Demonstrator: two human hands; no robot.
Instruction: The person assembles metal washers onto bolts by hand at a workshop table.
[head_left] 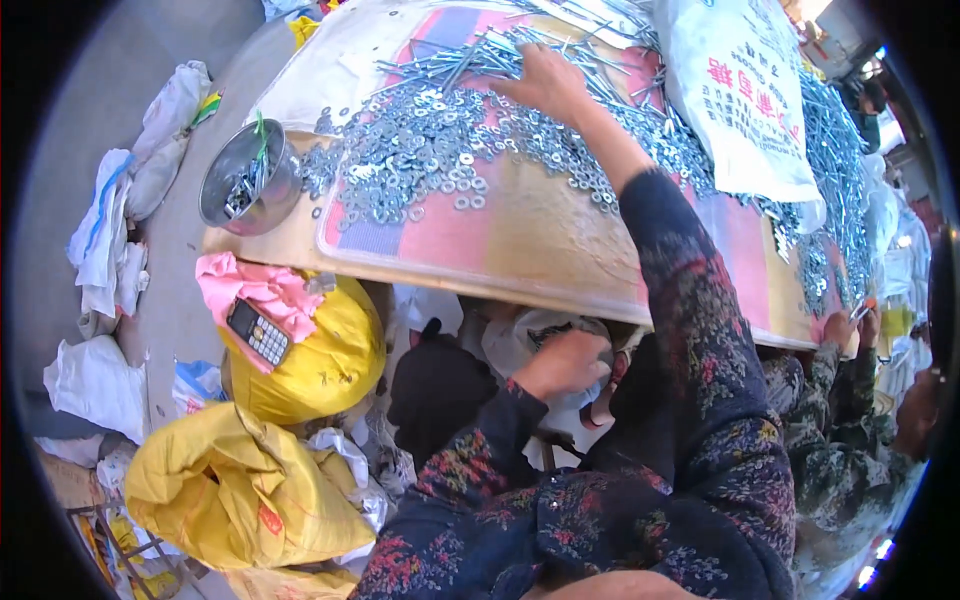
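My right hand (548,85) reaches over the table to a heap of long thin metal bolts (455,62). Its thumb and forefinger are apart, and the fingertips touch or nearly touch the bolts. Just nearer to me spreads a broad layer of flat metal washers (420,145), some loose at its near side. Below the table's front edge, my left hand (567,364) is closed with curled fingers over a whitish bag (510,340). Whatever it may hold is hidden.
A metal bowl (222,190) with small parts stands at the table's left corner. A yellow sack (340,350) carries pink cloth and a keypad phone (258,335). A white printed sack (735,100) lies on bolts at right. A person's hands (850,328) work at far right.
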